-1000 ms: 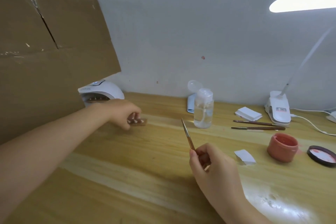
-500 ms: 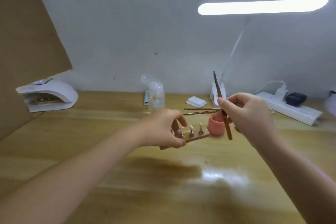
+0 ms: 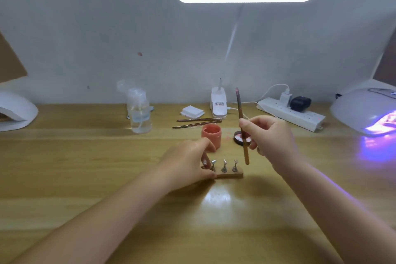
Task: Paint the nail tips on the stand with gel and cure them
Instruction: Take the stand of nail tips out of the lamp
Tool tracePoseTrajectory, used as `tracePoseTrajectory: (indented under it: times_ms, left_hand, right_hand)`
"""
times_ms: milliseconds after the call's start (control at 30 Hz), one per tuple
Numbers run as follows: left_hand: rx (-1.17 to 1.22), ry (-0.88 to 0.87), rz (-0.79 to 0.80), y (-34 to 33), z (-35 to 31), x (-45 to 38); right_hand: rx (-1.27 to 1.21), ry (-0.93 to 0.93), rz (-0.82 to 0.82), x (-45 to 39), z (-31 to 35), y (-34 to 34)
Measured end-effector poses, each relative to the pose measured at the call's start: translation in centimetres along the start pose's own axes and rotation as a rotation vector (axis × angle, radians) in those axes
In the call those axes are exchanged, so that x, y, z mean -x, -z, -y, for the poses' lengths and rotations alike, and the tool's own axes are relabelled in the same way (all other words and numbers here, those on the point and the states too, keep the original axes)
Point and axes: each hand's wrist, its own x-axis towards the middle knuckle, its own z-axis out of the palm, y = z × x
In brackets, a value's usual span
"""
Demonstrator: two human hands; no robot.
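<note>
Left hand [image 3: 188, 159] pinches the small wooden stand [image 3: 228, 172] of silvery nail tips [image 3: 224, 164] on the table. Right hand [image 3: 271, 135] grasps a thin brown brush [image 3: 242, 126], bristles up. Flipping it carelessly risks toppling the near orange gel pot [image 3: 211, 134].

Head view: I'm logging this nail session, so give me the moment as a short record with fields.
left hand: left hand holds the stand on the table
right hand: right hand holds the brush upright, bristles up
nail tips: three nail tips visible
gel pot: gel pot open, behind stand
lid: lid right of pot
curing lamp: curing lamp far right, glowing violet
</note>
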Motion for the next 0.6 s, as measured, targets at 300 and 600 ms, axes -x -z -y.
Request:
tracePoseTrajectory:
  times_ms: [300,600]
  left_hand:
    - [0.234,-0.241,-0.577,1.3,1.1,1.5]
    - [0.273,-0.505,-0.593,-0.7,-0.5,2.1]
  right_hand:
    - [-0.456,-0.385,0.218,0.8,0.2,-1.6]
    - [-0.449,-0.459,0.399,2.5,0.6,-3.3]
